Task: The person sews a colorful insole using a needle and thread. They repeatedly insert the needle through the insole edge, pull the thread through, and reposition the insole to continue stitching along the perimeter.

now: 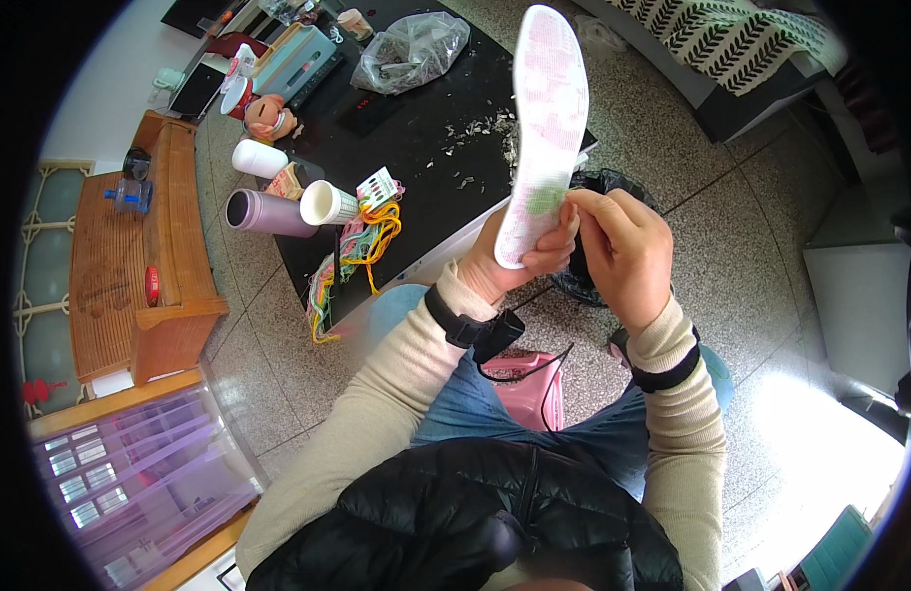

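Observation:
A white shoe insole (550, 98) with faint pink printing is held up in front of me, its narrow heel end toward me. My left hand (505, 254) grips that end, the thumb across the face and the fingers curled behind. A patch of green stitching (546, 201) shows on the lower part of the insole. Beside this patch, at the right edge, my right hand (628, 246) has thumb and forefinger pinched together. Whatever lies in the pinch is too small to make out. Bundles of coloured embroidery thread (380, 236) hang over the table's near left corner.
On the black table (377, 158) stand a paper cup (327, 203), a purple thermos (268, 214), a white bottle (260, 159) and a clear plastic bag (411, 51). Light scraps (465, 158) lie scattered there. Below are a black-lined bin (577, 281) and a pink plastic stool (529, 394).

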Motion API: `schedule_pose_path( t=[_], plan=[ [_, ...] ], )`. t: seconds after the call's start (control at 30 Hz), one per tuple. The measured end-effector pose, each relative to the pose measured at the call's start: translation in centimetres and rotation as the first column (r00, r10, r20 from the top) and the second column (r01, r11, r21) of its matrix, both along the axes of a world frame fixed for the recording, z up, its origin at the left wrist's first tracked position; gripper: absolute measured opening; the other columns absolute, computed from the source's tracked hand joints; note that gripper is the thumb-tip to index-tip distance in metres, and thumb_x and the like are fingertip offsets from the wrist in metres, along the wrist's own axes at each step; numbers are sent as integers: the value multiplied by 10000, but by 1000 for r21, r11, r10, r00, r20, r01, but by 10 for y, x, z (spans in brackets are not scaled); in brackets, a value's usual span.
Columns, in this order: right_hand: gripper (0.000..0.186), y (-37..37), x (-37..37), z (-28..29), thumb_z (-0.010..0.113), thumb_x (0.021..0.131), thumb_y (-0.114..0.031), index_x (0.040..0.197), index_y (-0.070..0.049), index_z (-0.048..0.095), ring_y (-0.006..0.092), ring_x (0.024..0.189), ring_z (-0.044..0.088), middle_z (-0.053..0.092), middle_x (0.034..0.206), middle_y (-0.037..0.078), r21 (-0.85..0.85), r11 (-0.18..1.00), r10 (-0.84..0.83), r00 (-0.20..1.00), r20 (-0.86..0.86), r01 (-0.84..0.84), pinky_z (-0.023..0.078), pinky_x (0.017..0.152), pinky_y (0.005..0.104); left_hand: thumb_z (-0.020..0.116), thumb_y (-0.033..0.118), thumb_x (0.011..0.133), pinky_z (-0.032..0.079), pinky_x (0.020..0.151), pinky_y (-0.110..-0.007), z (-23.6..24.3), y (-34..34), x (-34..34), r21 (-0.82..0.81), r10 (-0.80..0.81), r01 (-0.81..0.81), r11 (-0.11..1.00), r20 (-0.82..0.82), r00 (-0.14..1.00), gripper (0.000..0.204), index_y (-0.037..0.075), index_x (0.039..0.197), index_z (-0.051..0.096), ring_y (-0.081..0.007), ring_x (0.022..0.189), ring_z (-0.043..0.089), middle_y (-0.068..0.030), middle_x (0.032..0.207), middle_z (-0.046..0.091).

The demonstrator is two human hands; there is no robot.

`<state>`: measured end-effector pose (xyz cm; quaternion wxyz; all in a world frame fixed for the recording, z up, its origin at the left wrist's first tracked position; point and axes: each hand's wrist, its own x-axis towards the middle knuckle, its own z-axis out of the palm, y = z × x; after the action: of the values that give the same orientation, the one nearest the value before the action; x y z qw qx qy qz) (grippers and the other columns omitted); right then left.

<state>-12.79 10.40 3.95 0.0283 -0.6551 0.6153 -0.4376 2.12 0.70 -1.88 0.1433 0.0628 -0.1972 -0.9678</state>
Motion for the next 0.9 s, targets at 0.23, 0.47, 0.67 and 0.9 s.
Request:
schedule_pose_path(
  t=[0.23, 0.47, 0.67, 0.9],
  plan=[
    [158, -2, -4, -9, 625, 888, 35, 1020, -31, 680, 227, 633, 593, 598, 782, 101, 51, 999, -27, 988, 154, 20, 455, 572, 310, 507, 215, 1054, 316, 390, -220, 5, 2, -5, -244, 257, -211, 946, 173, 951, 203, 35, 1015, 590, -70, 416, 414, -4, 640, 502],
    [240, -5, -2, -38, 608, 875, 22, 1106, -34, 641, 346, 760, 661, 677, 889, 167, 89, 996, -30, 908, 419, -8, 516, 662, 359, 529, 227, 1057, 429, 579, -181, 2, 11, -11, -693, 493, -221, 686, 220, 842, 220, 24, 1040, 613, -22, 654, 520, 17, 796, 591],
    [358, -11, -5, -55, 529, 970, 36, 1326, 34, 488, 173, 973, 661, 688, 1096, 103, 51, 991, 40, 627, 778, -127, 540, 870, 330, 551, 185, 1048, 416, 648, -176, -5, 11, -9, -818, 584, -217, 532, 169, 794, 195, 5, 1010, 612, 3, 751, 499, 40, 850, 593],
    [118, -5, -22, -32, 710, 849, -8, 951, -34, 656, 160, 741, 573, 565, 956, 85, -39, 946, -304, 924, 231, 321, 468, 620, 299, 579, 167, 1024, 380, 528, -227, -2, 10, -10, -964, 753, -135, 230, 88, 652, 212, -19, 924, 592, -21, 620, 470, 7, 692, 558]
  ],
)
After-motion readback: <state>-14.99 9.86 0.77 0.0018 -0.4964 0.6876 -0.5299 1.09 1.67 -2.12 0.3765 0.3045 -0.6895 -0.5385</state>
